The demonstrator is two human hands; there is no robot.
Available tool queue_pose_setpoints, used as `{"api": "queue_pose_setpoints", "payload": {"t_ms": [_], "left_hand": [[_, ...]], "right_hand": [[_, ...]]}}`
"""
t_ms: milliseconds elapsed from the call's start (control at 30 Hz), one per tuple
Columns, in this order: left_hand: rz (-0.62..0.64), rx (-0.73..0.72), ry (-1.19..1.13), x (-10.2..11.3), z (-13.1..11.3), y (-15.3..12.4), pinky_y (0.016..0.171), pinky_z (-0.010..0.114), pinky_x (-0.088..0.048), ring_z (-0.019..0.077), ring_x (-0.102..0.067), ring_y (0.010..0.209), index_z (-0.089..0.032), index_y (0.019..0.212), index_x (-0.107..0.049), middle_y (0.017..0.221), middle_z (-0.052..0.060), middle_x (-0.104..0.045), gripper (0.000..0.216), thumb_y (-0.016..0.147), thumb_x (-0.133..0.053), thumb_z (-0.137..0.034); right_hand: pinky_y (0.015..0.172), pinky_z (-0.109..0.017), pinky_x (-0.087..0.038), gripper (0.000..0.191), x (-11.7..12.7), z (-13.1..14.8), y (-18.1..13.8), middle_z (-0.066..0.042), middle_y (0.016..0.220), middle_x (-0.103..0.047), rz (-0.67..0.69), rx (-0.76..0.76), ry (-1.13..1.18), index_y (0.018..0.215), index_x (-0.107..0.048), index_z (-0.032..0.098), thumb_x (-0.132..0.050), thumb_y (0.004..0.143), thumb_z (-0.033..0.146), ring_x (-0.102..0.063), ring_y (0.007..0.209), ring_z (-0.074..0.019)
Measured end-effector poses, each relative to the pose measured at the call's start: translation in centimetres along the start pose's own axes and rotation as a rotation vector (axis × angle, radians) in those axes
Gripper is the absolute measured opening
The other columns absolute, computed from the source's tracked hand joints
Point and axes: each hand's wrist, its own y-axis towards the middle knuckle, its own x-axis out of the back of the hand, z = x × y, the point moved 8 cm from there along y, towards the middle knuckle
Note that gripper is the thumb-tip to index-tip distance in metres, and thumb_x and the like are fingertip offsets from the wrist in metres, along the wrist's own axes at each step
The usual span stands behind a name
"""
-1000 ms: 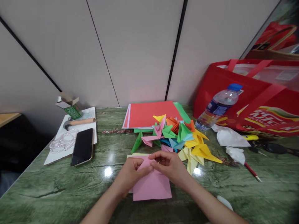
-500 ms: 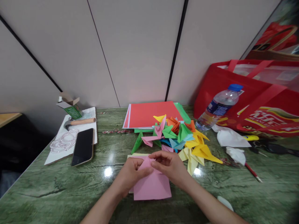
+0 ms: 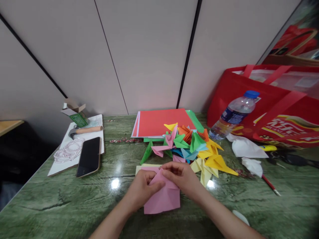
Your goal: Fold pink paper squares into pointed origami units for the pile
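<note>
A pink sheet of origami paper (image 3: 163, 200), partly folded, is between my two hands above the green table (image 3: 62, 205). My left hand (image 3: 144, 187) grips its left side, thumb lying across the front. At the upper right, my right hand (image 3: 180, 177) pinches a raised point of the paper between thumb and fingers. A pale yellow sheet (image 3: 138, 168) shows beneath the pink one. Just beyond my hands lies a heap of folded paper cranes (image 3: 184, 142) in pink, green, orange, blue and yellow.
Red paper sheets (image 3: 161, 122) lie behind the cranes. To the right stand a water bottle (image 3: 233, 114) and a red bag (image 3: 274, 103), with tissues (image 3: 249, 147) and a red pencil (image 3: 270, 184) nearer. On the left are a phone (image 3: 89, 156), a hammer (image 3: 87, 130) and a small box (image 3: 78, 118).
The paper's lower edge has narrowed and tilted slightly, and a point now stands up at my right fingertips. Both hands have shifted only a little.
</note>
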Motion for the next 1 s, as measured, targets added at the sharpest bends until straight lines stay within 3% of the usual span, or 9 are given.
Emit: {"api": "queue_pose_setpoints", "payload": {"t_ms": [167, 533, 833, 1000], "left_hand": [[0.034, -0.022, -0.063, -0.3, 0.1, 0.0, 0.041, 0.020, -0.015, 0.0058, -0.019, 0.047, -0.018, 0.047, -0.031, 0.050, -0.007, -0.024, 0.036, 0.068, -0.056, -0.032], [0.043, 0.163, -0.266, -1.0, 1.3, -0.2, 0.041, 0.020, -0.019, 0.0054, -0.028, 0.042, -0.016, 0.049, -0.044, 0.047, -0.007, -0.036, 0.038, 0.055, -0.068, -0.045], [0.045, 0.095, -0.125, -1.2, 1.2, -0.1, 0.042, 0.020, -0.017, 0.0062, -0.026, 0.046, -0.014, 0.051, -0.047, 0.049, -0.007, -0.034, 0.029, 0.063, -0.062, -0.037], [0.030, 0.035, -0.003, -1.1, 0.5, -0.2, 0.043, 0.021, -0.015, 0.0067, -0.024, 0.048, -0.014, 0.049, -0.046, 0.049, -0.006, -0.027, 0.027, 0.067, -0.058, -0.032]], "right_hand": [[0.056, -0.023, -0.040, 0.019, 0.1, -0.3, 0.1, 0.000, 0.064, -0.061, -0.006, -0.017, -0.048, 0.072, -0.065, 0.015, -0.061, 0.070, 0.034, -0.053, 0.060, -0.0117], [0.057, -0.025, -0.043, 0.016, 0.4, 0.8, -0.3, -0.002, 0.067, -0.065, -0.086, 0.057, -0.165, 0.071, -0.066, 0.017, -0.060, 0.072, 0.032, -0.057, 0.063, -0.0152], [0.054, -0.023, -0.039, 0.014, -0.7, 0.6, 0.0, 0.000, 0.063, -0.057, 0.025, 0.060, -0.132, 0.066, -0.058, 0.015, -0.058, 0.072, 0.027, -0.051, 0.059, -0.0119], [0.051, -0.022, -0.036, 0.026, -0.3, 0.5, -0.2, 0.002, 0.054, -0.054, 0.007, 0.036, -0.057, 0.057, -0.056, 0.015, -0.065, 0.067, 0.037, -0.047, 0.053, -0.0099]]}}
